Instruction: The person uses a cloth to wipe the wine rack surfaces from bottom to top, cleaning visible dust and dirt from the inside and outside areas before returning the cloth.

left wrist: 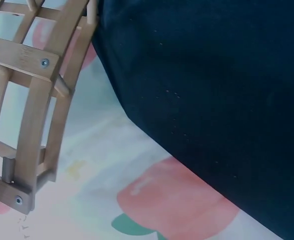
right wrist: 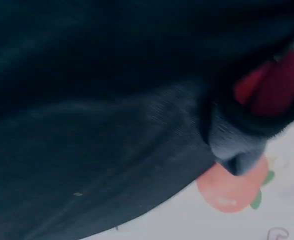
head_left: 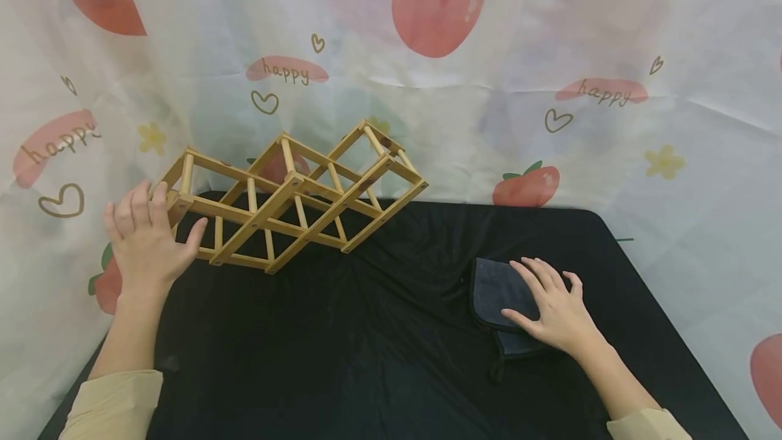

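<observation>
A wooden lattice rack (head_left: 295, 183), with crossed slats joined by round rods, stands expanded at the back left of the table. My left hand (head_left: 143, 240) is at its left end, fingers extended upward and thumb out to the side. In the left wrist view, screw heads show on the slats of the rack (left wrist: 33, 115), and no part of the hand is visible. A dark blue folded fabric piece (head_left: 497, 290) with black edging and a small loop lies at the right. Over its right part is my right hand (head_left: 559, 311), fingers spread and slightly bent, hiding some of it.
Black cloth (head_left: 366, 358) with creases covers the table. A pale curtain (head_left: 489, 134) with fruit, hearts and lettering hangs close behind and at both sides. In the right wrist view, a grey-blue fabric edge (right wrist: 231, 135) surrounds a red patch (right wrist: 279, 90).
</observation>
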The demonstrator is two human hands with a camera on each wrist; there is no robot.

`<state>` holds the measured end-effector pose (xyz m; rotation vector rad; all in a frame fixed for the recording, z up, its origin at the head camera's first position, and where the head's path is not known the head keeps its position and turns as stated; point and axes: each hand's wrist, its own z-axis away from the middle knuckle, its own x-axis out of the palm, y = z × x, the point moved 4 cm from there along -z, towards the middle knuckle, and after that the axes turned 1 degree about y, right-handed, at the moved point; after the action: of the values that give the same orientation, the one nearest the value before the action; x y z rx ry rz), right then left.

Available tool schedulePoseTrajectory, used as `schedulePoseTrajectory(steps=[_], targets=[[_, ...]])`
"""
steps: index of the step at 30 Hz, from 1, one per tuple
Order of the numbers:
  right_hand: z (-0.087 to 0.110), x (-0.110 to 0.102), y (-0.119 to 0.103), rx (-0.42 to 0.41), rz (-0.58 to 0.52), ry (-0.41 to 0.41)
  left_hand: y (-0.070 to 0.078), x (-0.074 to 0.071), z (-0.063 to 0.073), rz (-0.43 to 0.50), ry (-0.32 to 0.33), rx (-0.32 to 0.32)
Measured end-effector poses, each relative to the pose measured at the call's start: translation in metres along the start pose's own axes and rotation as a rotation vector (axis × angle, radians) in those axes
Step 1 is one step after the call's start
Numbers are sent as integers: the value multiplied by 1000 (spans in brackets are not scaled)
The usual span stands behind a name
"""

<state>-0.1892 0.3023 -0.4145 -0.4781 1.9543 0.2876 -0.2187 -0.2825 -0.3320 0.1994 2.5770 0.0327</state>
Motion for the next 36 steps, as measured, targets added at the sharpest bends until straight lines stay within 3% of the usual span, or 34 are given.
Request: schedulePoseTrajectory(steps=[5,12,21,26,36], targets=[[11,12,-6,-29,28,-86,-3,2,3,-18,14,9],[20,25,-11,-62,68,-186,-5,7,8,-49,-27,3],[29,37,-8,-57,109,-234,-5,12,10,-91,70,6],[30,42,-7,-40,119,-257,-6,14,11,-81,78,-3],[27,49,-9,-53,138,-221,-6,16,12,-75,103,-18]])
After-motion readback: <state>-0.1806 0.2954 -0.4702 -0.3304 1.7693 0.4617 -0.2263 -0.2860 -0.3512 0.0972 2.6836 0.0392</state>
